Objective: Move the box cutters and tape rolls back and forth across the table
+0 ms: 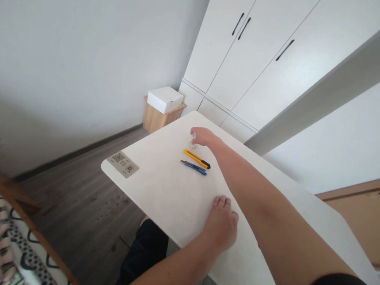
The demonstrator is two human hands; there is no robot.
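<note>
My right hand (pixel 204 137) reaches to the far part of the white table (pixel 159 193), its thumb and fingers closed around a small clear, glass-like object (pixel 193 144). That object stands on or just above the tabletop; the fingers cover part of it. Nearer to me lie a yellow utility knife (pixel 196 158) with a black end and, beside it, a blue pen-like tool (pixel 194 167) with a metal tip. My left hand (pixel 222 223) rests on the table near its front edge, fingers curled and together, with nothing seen in it.
A label with a QR code (pixel 122 163) is stuck at the table's left corner. Beyond the table, a white box (pixel 165 99) sits on a wooden cabinet (pixel 155 118). White wardrobe doors (pixel 230 61) stand behind. Patterned bedding (pixel 4 241) lies at lower left.
</note>
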